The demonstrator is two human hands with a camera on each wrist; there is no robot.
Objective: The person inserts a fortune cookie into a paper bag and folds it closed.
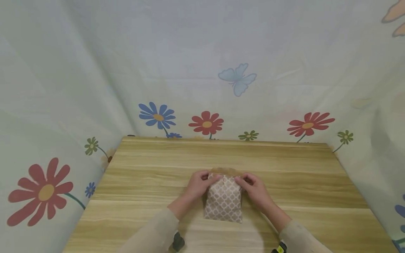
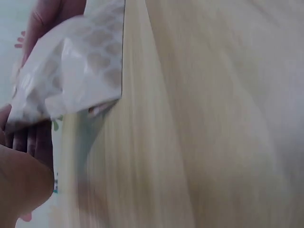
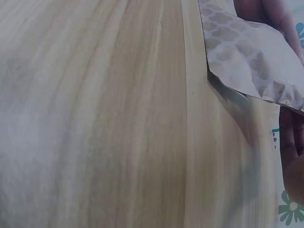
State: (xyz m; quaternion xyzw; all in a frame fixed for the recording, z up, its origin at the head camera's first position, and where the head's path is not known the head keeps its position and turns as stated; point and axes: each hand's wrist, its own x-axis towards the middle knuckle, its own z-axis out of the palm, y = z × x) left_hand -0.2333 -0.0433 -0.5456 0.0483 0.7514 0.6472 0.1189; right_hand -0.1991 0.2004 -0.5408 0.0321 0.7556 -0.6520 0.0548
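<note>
A small paper bag [image 1: 223, 202] with a tan and white lattice print stands at the middle of the wooden table. A plain brown scalloped edge [image 1: 226, 171] shows at its top. My left hand [image 1: 200, 183] pinches the top left corner, thumb on the near face and fingers behind. On the opposite corner, my right hand [image 1: 254, 188] pinches the bag the same way. In the left wrist view the creased bag [image 2: 90, 61] bulges, with its lower edge near the tabletop. The right wrist view shows the bag's other side [image 3: 247, 57]. What it holds inside is hidden.
The wood-grain table [image 1: 152, 154] spreads around the bag on all sides. Behind it hangs a pale cloth [image 1: 190, 52] printed with flowers and butterflies, which also runs down both sides. Dark devices sit near both wrists, such as the one by the right sleeve [image 1: 280, 247].
</note>
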